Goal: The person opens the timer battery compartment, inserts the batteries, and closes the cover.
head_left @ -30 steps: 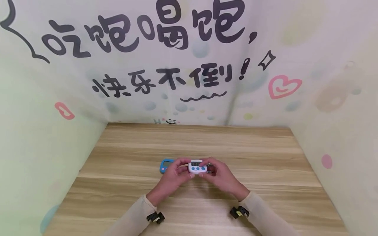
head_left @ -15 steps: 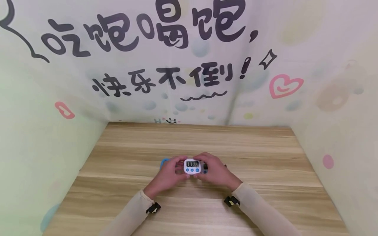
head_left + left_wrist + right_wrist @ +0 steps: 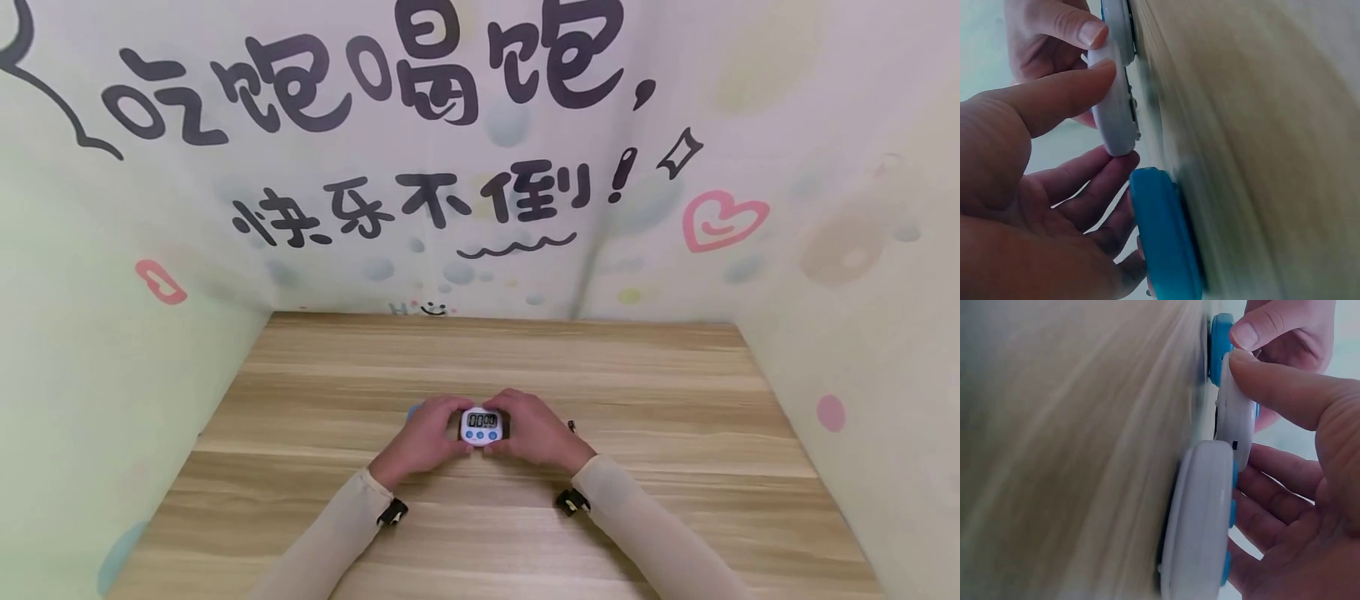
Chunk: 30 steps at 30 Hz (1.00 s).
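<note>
Head view bright; wrist views dimmer, tabletop [image 3: 1260, 137] blurred.
</note>
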Each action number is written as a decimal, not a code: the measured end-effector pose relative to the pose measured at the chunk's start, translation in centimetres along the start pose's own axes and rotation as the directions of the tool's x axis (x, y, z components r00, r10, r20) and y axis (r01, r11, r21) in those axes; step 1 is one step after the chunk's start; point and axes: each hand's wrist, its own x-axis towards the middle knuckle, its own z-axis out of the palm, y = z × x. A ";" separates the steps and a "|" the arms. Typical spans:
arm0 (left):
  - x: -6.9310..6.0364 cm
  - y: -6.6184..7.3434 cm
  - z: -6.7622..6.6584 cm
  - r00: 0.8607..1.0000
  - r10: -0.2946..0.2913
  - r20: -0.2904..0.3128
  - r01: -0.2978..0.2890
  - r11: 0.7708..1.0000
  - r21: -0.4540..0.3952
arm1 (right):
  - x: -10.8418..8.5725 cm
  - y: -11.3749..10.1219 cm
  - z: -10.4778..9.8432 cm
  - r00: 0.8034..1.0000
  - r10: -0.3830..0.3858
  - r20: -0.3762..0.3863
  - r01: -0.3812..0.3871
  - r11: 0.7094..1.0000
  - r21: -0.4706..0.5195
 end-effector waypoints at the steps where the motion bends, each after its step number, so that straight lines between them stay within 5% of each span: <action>1: 0.1 0.0 0.0 1.000 -0.001 0.006 0.001 1.000 0.013 | 0.0 -0.1 0.0 1.000 0.001 0.006 -0.001 1.000 -0.001; 10: 0.1 0.1 0.2 0.999 -0.019 0.031 0.016 0.993 0.115 | -0.1 -0.4 0.1 0.999 -0.001 0.049 0.001 1.000 -0.004; 21: -0.2 -0.3 -0.6 1.000 -0.009 0.000 0.009 0.999 0.051 | 0.2 -1.0 -0.1 0.999 -0.008 0.035 0.009 0.999 -0.043; 30: -1.3 -1.8 -2.7 0.995 -0.092 -0.030 0.092 0.996 -0.011 | 1.4 -2.5 0.0 1.000 -0.030 0.008 0.030 0.998 -0.054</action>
